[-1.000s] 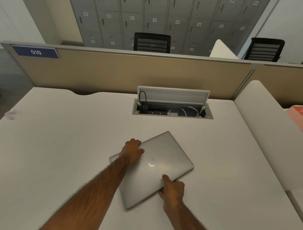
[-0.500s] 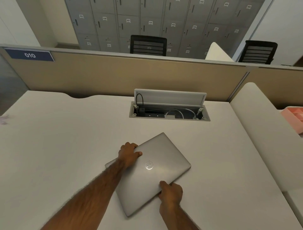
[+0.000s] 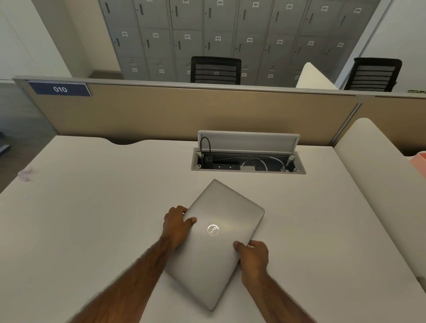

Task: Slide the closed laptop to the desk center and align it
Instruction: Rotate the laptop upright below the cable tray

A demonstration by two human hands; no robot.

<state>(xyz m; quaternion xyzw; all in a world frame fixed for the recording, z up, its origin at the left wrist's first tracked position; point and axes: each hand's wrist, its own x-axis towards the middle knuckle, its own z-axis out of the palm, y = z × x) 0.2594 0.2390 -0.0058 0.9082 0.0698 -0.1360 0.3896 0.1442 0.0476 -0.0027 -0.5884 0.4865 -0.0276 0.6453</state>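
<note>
From my head view, the laptop [image 3: 216,242] lies skewed mid-bench [image 3: 92,207], one corner toward 12 o'clock. My left hand [image 3: 176,224] clamps its 9 o'clock edge, my right hand [image 3: 252,258] its 3 o'clock edge. I should twist it flat and slowly until square with the cable box [image 3: 247,161].

Legible markings: one brand logo, one desk sign, several locker tags.

The closed laptop [image 3: 215,242] carries a round "DELL" logo [image 3: 212,230] at the centre of its lid, rotated with the lid. A blue sign [image 3: 59,89] on the top left of the desk partition [image 3: 184,113] reads "010" in white digits. The grey lockers [image 3: 230,34] behind the partition bear small white number tags; those legible include "020" [image 3: 220,2], "021" [image 3: 255,4], "028" [image 3: 217,38] and "029" [image 3: 249,40]. The remaining tags are too blurred to read.
</note>
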